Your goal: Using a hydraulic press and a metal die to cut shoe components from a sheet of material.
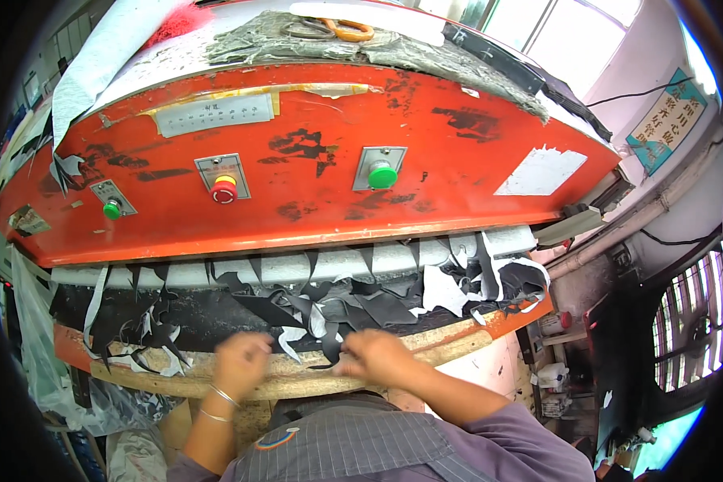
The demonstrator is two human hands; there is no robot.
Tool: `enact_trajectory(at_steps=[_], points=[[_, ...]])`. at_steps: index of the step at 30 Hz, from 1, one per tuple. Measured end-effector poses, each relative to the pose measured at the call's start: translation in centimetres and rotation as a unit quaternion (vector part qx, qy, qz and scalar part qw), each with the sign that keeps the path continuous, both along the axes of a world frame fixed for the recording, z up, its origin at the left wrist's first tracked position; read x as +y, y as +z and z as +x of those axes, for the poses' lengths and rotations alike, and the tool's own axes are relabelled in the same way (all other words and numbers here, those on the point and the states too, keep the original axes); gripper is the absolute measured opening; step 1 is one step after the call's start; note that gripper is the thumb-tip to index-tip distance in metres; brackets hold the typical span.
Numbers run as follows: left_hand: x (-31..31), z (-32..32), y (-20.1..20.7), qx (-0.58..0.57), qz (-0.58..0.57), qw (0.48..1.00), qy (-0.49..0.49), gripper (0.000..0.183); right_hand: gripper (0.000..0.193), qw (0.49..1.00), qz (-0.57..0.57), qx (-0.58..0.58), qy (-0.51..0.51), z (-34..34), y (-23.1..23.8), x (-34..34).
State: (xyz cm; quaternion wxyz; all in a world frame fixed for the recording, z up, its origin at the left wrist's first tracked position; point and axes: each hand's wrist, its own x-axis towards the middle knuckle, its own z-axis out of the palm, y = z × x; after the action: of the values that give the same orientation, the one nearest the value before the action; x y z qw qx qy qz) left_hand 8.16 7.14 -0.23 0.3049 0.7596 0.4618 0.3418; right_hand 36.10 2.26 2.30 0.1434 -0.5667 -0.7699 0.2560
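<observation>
My right hand (375,356) is at the front edge of the machine's bed, its fingers closed on the end of a curved black scrap (331,345). To its left, my left hand (243,363) hovers over the worn wooden edge (450,347), its fingers curled and smeared by motion. Beyond both hands lies a tangled heap of black offcuts with white backing (381,309). A jagged white scrap (442,291) shows on its right side. More torn strips (157,325) hang toward the front edge at the left. Behind them a notched white sheet (285,269) runs along under the machine.
The red machine front (321,213) rises over the bed, with a red stop button (223,189), a large green button (381,175) and a smaller green one (112,210). Orange-handled scissors (347,30) lie on top. Clear plastic sheeting (52,361) hangs at the left.
</observation>
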Motion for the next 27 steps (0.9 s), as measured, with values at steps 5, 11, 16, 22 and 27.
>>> enact_trajectory(at_steps=[5, 11, 16, 22, 27], points=[[-6.1, 5.6, -1.5, 0.087, 0.014, 0.994, -0.062, 0.015, 0.044, 0.995, 0.089, -0.042, 0.030, 0.2, -4.5, -5.1], [-5.5, 6.6, -1.3, 0.104, 0.064, 0.992, -0.013, 0.011, 0.047, 0.992, 0.107, -0.061, 0.008, -0.3, -4.2, -3.3], [-4.6, 6.2, -0.6, 0.109, 0.002, 0.993, -0.051, 0.015, 0.043, 0.989, -0.024, -0.077, 0.121, 1.4, -1.4, -1.7], [-0.9, 6.4, 1.9, 0.100, -0.249, 0.952, -0.148, 0.022, 0.066, 0.971, 0.075, -0.064, -0.219, 8.4, 1.9, 11.4], [7.3, 14.1, 2.4, -0.076, -0.239, 0.954, -0.162, 0.025, 0.073, 0.909, -0.032, -0.184, -0.371, 9.6, 1.8, 21.8]])
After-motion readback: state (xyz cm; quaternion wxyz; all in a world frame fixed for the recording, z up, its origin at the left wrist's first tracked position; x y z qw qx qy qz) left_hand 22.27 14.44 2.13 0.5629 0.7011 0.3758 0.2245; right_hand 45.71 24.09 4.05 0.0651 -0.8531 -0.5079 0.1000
